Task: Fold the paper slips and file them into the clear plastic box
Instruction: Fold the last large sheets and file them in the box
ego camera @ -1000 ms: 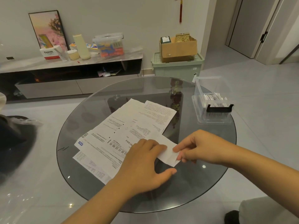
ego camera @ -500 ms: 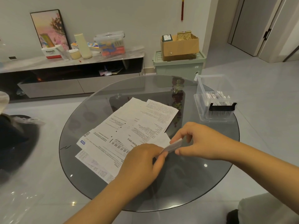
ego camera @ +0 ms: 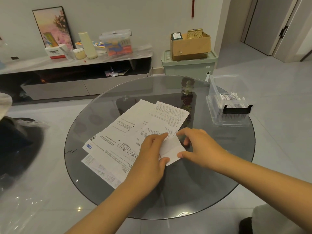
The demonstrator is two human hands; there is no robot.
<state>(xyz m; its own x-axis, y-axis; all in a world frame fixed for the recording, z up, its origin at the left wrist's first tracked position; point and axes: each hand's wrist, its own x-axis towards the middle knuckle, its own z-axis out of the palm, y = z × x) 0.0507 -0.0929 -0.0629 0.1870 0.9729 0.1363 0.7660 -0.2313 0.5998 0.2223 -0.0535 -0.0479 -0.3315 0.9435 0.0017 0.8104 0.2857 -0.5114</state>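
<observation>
Both arms reach over the near table edge; the left hand (ego camera: 150, 154) and right hand (ego camera: 199, 147) each pinch the folded slip (ego camera: 171, 150) between thumb and curled fingers.

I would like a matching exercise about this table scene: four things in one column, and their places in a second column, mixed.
Things:
1. small paper slip
2. clear plastic box
3. cardboard box
4. printed sheets

Places:
a. on the green storage bin
b. between both hands
c. spread on the glass table, left of the hands
d. at the table's right edge

Pairs: 1-b, 2-d, 3-a, 4-c
</observation>
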